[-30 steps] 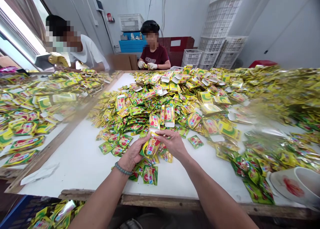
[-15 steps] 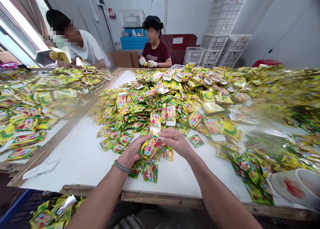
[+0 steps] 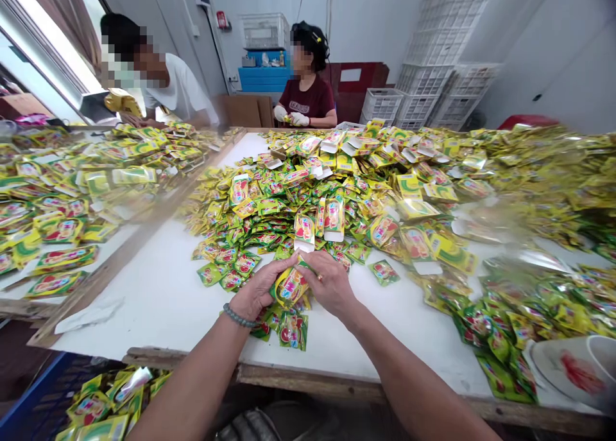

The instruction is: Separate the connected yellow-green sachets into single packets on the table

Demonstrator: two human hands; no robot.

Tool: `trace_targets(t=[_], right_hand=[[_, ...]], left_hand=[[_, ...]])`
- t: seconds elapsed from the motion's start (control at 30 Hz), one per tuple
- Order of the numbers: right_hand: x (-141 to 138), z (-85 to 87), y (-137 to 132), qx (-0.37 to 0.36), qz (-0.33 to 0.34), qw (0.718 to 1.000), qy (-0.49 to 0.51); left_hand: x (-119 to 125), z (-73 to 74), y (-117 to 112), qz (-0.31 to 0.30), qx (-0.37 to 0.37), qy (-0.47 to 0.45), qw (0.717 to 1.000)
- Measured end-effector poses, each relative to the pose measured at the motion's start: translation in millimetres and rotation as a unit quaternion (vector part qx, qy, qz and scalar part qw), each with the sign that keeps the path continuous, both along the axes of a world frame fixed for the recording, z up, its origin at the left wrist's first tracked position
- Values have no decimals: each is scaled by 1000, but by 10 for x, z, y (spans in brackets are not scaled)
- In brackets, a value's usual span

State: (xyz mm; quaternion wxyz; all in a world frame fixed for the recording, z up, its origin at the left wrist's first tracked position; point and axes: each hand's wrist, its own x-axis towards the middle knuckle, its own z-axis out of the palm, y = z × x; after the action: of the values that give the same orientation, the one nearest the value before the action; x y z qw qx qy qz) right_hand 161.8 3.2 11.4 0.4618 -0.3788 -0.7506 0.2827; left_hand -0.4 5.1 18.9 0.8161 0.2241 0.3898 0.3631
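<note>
A small yellow-green candy box (image 3: 290,287) is held between my two hands above the white tabletop. My left hand (image 3: 260,287), with a beaded bracelet at the wrist, wraps the box's left side. At its upper right end, my right hand (image 3: 327,280) closes its fingers on the box. The fingertips of both hands meet near the top of the box, and that end is partly hidden. Green candy sachets (image 3: 292,330) lie under and in front of the hands. An open-flapped box (image 3: 305,229) lies just beyond the fingertips.
A large heap of sachets and boxes (image 3: 269,203) covers the table's middle. A wooden divider (image 3: 120,235) runs along the left. A floral cup (image 3: 572,370) lies at the right edge. Below left is a blue crate (image 3: 33,396) with filled boxes. Two co-workers (image 3: 308,97) sit beyond the table.
My right hand has turned and closed further over the box's upper end. The head view has shifted slightly left. The co-worker in the dark red shirt has turned their head aside.
</note>
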Motion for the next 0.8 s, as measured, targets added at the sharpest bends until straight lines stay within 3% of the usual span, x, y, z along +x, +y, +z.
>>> trace_targets(t=[0.13,0.3,0.43,0.57,0.8], right_hand=[[112,88,57,-141,27,987,69],[262,179,149,-313,78,935,151],[305,171,188,-388,117,893,195],[315,156,195,-392,125,892,185],[266,167,123,-258,89,959,77]], left_hand=[[1,23,2,-2,-12,16,1000],[-23,24,-22,-47,8,51,998],[-54,13,-38,-71,4,54,996],[-58,9,-39,-65,12,55,996],[-58,-19,-18,-61,8,57,996]])
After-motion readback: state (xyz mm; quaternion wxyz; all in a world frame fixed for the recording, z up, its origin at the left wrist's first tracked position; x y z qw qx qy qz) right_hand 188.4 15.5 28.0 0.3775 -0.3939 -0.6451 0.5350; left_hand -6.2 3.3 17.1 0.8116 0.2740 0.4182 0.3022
